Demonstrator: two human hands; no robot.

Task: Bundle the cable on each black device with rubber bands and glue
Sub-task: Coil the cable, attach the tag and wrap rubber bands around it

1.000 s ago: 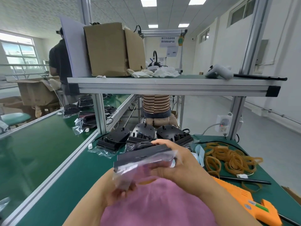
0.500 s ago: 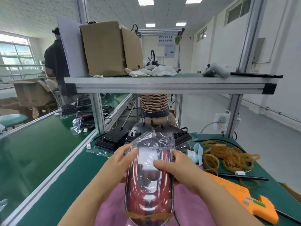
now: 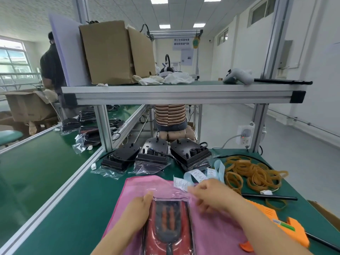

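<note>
got one black device (image 3: 167,223), red on its upper face and sealed in a clear bag (image 3: 165,193), lying flat on a pink cloth (image 3: 132,188) at the near edge of the green table (image 3: 73,199). left hand (image 3: 138,208) laid along the bag's left side, thumb up against the top-left corner. fingers hidden, so can't tell whether gripping or just resting. right hand (image 3: 207,196) just right of the bag's top flap, over the cloth, fingers loosely bent and smeared by blur. can't tell whether pinching the plastic or touching nothing.

further back, under the upper shelf (image 3: 184,92), three more black devices (image 3: 153,153) side by side with cables sticking up, at least two sitting on loose clear plastic. off to the right, a heap of tan rubber bands (image 3: 253,173), with a strip of white labels (image 3: 197,174) between heap and cloth. orange glue gun (image 3: 281,223) lying beside the right forearm, thin black rod (image 3: 268,196) just beyond it.
</note>
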